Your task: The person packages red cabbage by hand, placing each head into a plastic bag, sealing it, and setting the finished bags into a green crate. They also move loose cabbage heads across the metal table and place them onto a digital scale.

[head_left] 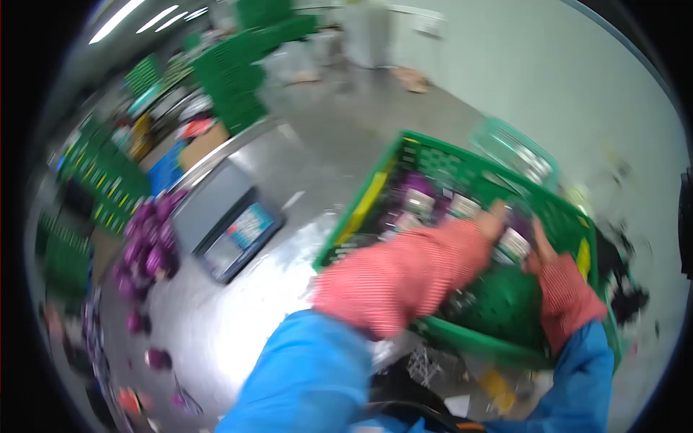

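Observation:
Both my hands reach into a green plastic crate (498, 346). Between my left hand (494, 222) and my right hand (543, 249) is a purple pack with a pale label (513, 244), gripped from its two sides. It appears to be wrapped onions, but blur hides the detail. Other labelled purple packs (419, 198) sit to its left along the far side of the crate. The near right part of the crate's floor shows bare green. Red-and-white checked cuffs cover my wrists over blue sleeves.
A digital scale (229, 220) stands on the metal table (188, 325), with a heap of purple onions (150, 242) left of it. A pale green basket (516, 150) lies behind the crate by the wall. Stacked green crates (227, 79) stand farther back.

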Action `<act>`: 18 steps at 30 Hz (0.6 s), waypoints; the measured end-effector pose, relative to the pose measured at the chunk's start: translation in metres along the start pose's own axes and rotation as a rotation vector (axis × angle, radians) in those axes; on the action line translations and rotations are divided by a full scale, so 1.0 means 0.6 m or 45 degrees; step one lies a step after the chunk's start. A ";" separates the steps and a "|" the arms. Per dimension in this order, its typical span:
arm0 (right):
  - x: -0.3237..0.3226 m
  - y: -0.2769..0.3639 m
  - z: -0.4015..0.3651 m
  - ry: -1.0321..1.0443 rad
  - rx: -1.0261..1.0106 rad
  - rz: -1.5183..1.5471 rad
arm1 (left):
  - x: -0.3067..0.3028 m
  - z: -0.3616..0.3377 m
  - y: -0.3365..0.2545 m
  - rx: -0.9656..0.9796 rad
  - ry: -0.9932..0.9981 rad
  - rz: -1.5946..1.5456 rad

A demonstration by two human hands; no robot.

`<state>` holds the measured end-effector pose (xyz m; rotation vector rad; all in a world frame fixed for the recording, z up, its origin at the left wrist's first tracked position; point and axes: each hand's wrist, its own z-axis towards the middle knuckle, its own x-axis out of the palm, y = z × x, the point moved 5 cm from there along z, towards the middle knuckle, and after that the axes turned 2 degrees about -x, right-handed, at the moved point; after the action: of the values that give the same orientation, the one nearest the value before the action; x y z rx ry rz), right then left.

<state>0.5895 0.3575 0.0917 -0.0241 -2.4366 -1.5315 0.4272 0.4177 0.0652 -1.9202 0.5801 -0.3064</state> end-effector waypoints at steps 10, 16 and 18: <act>-0.211 -0.040 0.170 -0.585 0.348 -1.849 | 0.029 -0.122 -0.102 0.918 -0.287 0.458; 0.100 0.117 0.048 -0.706 -0.469 -2.649 | -0.159 -0.498 -0.033 1.109 -0.396 0.151; 0.323 0.142 -0.031 -0.518 -1.003 -2.414 | -0.218 -0.593 0.044 1.168 -0.748 0.151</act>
<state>0.4196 0.3543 0.2189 2.5016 -1.3269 -3.0613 0.1451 0.1980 0.1933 -0.9976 0.1027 0.0809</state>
